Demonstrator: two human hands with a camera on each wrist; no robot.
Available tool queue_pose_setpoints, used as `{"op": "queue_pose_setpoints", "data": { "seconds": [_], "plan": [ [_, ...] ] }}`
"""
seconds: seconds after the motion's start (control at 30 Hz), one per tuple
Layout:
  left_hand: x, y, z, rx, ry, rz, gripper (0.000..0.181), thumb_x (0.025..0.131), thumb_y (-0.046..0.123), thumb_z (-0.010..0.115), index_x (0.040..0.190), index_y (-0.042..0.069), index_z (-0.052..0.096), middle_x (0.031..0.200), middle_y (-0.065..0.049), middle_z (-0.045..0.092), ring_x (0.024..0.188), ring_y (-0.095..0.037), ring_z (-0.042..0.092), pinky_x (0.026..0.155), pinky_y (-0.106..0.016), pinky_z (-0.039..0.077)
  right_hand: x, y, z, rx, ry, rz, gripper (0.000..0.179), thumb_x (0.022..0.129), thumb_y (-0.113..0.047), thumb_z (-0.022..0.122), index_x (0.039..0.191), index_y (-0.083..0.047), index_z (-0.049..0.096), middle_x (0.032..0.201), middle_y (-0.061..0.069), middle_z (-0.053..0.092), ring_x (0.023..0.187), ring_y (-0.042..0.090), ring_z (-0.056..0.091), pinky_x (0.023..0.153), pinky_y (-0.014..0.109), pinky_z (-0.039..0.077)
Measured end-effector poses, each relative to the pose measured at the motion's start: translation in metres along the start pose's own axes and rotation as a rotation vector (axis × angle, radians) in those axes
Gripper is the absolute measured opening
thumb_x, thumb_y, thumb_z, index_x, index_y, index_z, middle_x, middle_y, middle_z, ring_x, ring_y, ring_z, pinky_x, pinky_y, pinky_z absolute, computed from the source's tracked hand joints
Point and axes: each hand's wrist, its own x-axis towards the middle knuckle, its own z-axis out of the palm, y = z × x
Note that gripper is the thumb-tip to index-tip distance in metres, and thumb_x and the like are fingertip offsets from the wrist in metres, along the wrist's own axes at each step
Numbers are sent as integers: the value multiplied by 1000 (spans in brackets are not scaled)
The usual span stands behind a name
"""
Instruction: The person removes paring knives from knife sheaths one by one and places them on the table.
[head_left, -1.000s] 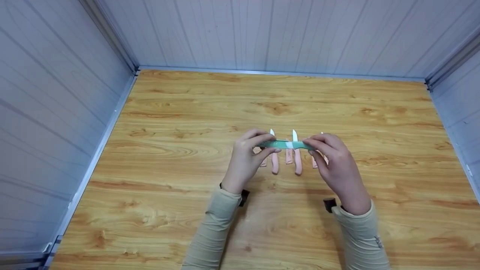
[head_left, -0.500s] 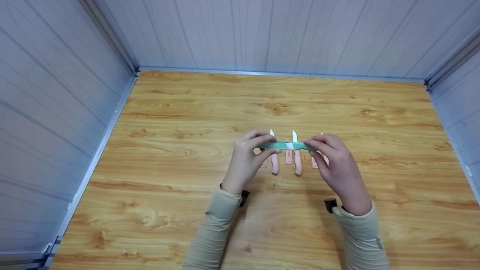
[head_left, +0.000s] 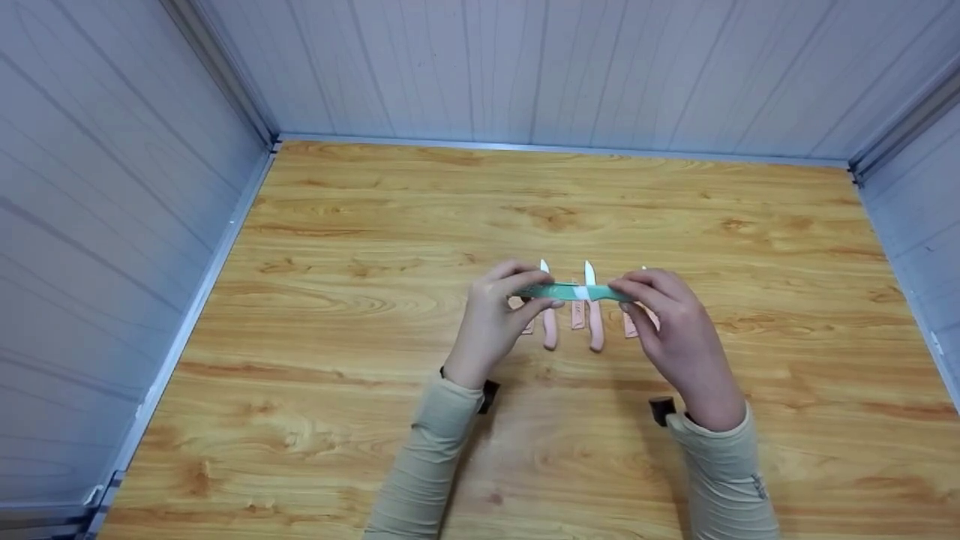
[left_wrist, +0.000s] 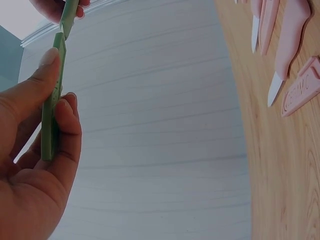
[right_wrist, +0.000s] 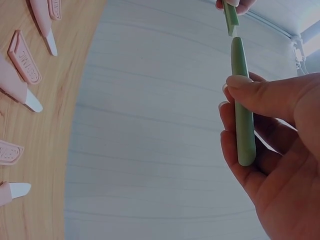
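Note:
In the head view, my left hand (head_left: pixel 487 319) pinches a green knife sheath (head_left: pixel 561 291) between thumb and fingers. My right hand (head_left: pixel 682 341) grips the green handle of a paring knife (right_wrist: pixel 245 127), thumb on one side and fingers on the other. Sheath and knife are in line, held level above the table. A short stretch of white blade (head_left: pixel 582 292) shows between handle and sheath; the rest of it is inside the sheath. The left wrist view shows the sheath (left_wrist: pixel 47 132) lying along the curled fingers.
Beneath the hands, pink paring knives (head_left: pixel 595 328) with white blades lie on the wooden table (head_left: pixel 375 420), points toward the back. Pink sheaths (head_left: pixel 577 313) lie beside them, one marked CERAMIC. My right hand partly covers the rightmost pair. Pale panel walls (head_left: pixel 502 67) enclose the table.
My right hand has shifted very slightly right with the knife, and a little more white blade shows at the sheath's mouth. My left hand is nearly still.

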Motion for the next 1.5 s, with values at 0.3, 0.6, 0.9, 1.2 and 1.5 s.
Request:
{"op": "queue_pose_setpoints", "data": {
  "seconds": [0.3,0.6,0.9,1.2,1.5],
  "plan": [
    [0,1,-1,11,-1,2,22,82,18,75,97,3,73,98,1,63,82,-5,61,69,-17,51,0,0,-1,1,-6,-3,30,81,10,70,108,-2,70,105,7,64,100,25,56,86,35,45],
    [0,-1,-2,6,14,5,22,82,17,75,98,3,73,97,-1,64,81,-9,64,69,-21,54,-2,1,-4,21,32,14,29,81,9,70,107,-2,71,105,7,64,99,26,56,83,34,46],
    [0,0,-3,17,7,-4,22,82,18,74,98,4,73,99,-1,64,82,-7,62,69,-19,52,-2,2,-3,22,32,20,29,80,10,70,106,-2,71,104,8,64,99,26,56,83,36,46],
    [0,-2,-2,-1,15,12,22,80,17,76,97,3,73,97,-1,65,81,-8,62,68,-21,53,-3,3,-4,4,17,20,30,80,11,70,107,-2,71,105,7,63,98,24,57,83,33,46],
    [0,-3,-2,-5,13,6,20,81,16,76,97,4,73,96,-1,64,81,-7,62,68,-19,53,-2,3,-4,18,22,9,30,80,12,70,107,-2,71,105,8,63,98,26,57,83,35,46]
  ]
}}
